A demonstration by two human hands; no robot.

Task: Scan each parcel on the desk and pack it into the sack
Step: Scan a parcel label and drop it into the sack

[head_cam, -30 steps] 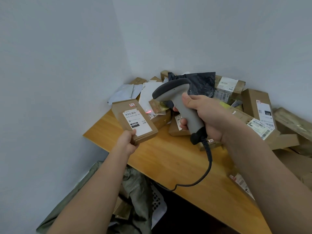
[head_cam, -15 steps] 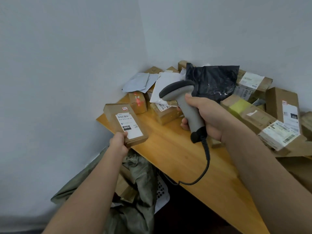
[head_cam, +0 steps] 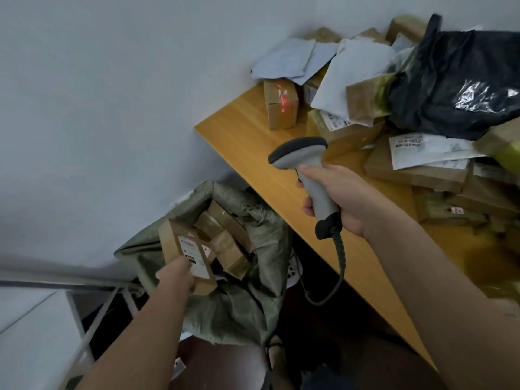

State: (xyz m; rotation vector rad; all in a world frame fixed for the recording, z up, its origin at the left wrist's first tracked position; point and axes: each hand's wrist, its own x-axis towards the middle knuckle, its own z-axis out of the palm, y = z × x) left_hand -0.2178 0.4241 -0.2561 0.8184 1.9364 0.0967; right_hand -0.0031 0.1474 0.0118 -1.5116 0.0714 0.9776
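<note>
My left hand [head_cam: 176, 274] grips a small flat cardboard parcel [head_cam: 184, 253] with a white label, held low over the open mouth of the green woven sack [head_cam: 247, 305] on the floor left of the desk. Inside the sack lie several brown parcels [head_cam: 225, 235]. My right hand [head_cam: 337, 198] holds the grey barcode scanner [head_cam: 306, 170] above the desk edge, its head pointing left and its black cable [head_cam: 339, 266] hanging down. Cardboard boxes [head_cam: 281, 104], white mailers [head_cam: 354, 68] and a black plastic bag [head_cam: 455, 85] are piled on the wooden desk [head_cam: 253, 153].
The grey wall stands close on the left and behind the desk. A white metal frame [head_cam: 92, 330] sits on the floor at the lower left, next to the sack. The desk's near-left strip is bare wood.
My left hand has carried the labelled parcel down from desk height to the sack's mouth. My view has tilted down and left. The scanner has stayed in my right hand.
</note>
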